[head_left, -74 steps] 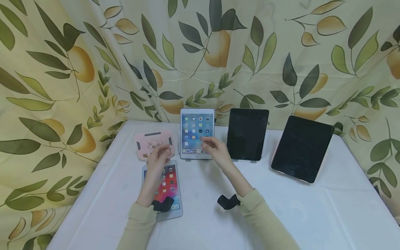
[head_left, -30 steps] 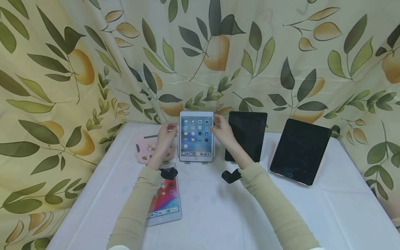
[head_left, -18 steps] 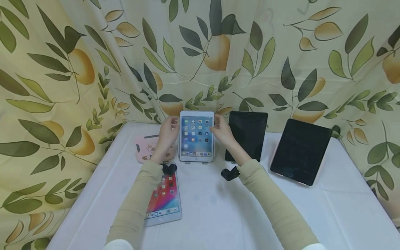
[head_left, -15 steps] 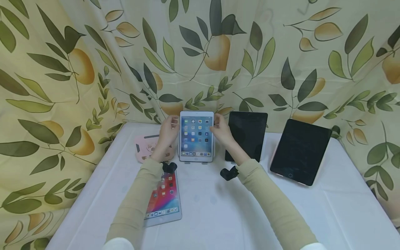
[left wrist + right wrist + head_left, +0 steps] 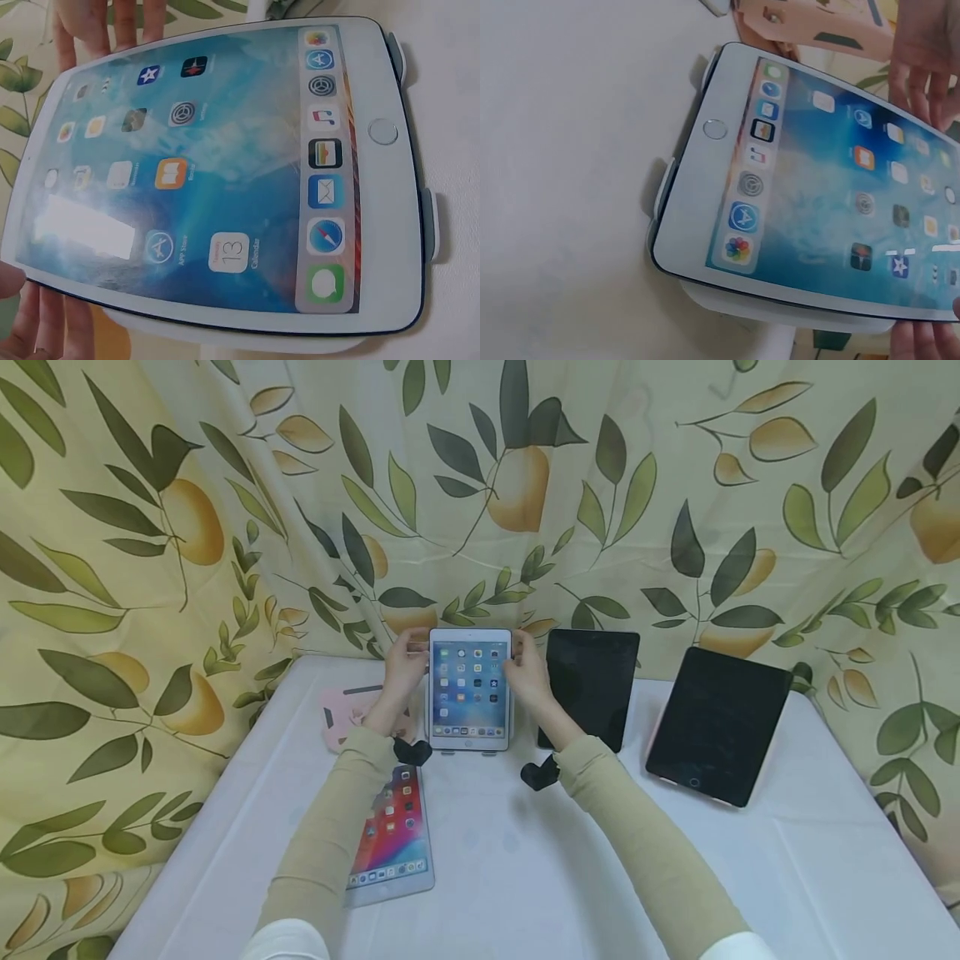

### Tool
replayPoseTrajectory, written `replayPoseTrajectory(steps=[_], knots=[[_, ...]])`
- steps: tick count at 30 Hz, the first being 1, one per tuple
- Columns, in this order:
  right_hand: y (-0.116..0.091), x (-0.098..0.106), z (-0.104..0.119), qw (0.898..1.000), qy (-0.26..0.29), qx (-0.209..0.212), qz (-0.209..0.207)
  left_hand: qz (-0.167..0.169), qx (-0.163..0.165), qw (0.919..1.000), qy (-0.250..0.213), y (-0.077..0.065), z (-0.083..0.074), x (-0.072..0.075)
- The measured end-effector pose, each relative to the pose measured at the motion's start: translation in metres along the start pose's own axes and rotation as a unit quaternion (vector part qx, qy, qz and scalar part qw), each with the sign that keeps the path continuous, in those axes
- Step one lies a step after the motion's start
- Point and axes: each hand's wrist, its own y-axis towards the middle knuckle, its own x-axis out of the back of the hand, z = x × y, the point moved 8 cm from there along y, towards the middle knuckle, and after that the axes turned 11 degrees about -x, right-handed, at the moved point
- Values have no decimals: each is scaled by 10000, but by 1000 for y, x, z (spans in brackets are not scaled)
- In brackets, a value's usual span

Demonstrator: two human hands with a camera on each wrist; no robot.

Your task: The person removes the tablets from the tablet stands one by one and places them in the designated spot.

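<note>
A white tablet (image 5: 469, 693) with a lit home screen leans upright on a stand, whose small lower hooks (image 5: 431, 225) show under its bottom edge. My left hand (image 5: 406, 664) holds its upper left side, thumb at the front edge and fingers behind. On the opposite side my right hand (image 5: 531, 672) grips the upper edge in the same way. The right wrist view shows the lit screen (image 5: 817, 187) close up, with right-hand fingers (image 5: 922, 341) reaching behind the edge. Most of the stand is hidden behind the tablet.
A pink case (image 5: 337, 714) lies behind my left forearm. Another lit tablet (image 5: 401, 835) lies flat, partly under that sleeve. Two dark tablets, one upright (image 5: 596, 685) and one tilted (image 5: 720, 727), stand to the right. A leaf-patterned curtain (image 5: 480, 485) hangs behind the white table (image 5: 495, 877).
My left hand has moved from over the pink case up to the tablet's left side. My right hand has gone from in front of the screen to its right edge. The tablet stays in place.
</note>
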Motion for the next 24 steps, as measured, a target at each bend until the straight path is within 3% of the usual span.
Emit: replayPoseTrajectory(steps=[15,24], knots=[[0,-1,0,9987,380,47,-327,-37,387,9985,-387,1,2,-3],[-1,2,-2,9974,563,87,-439,-73,401,9977,-548,-1,0,0]])
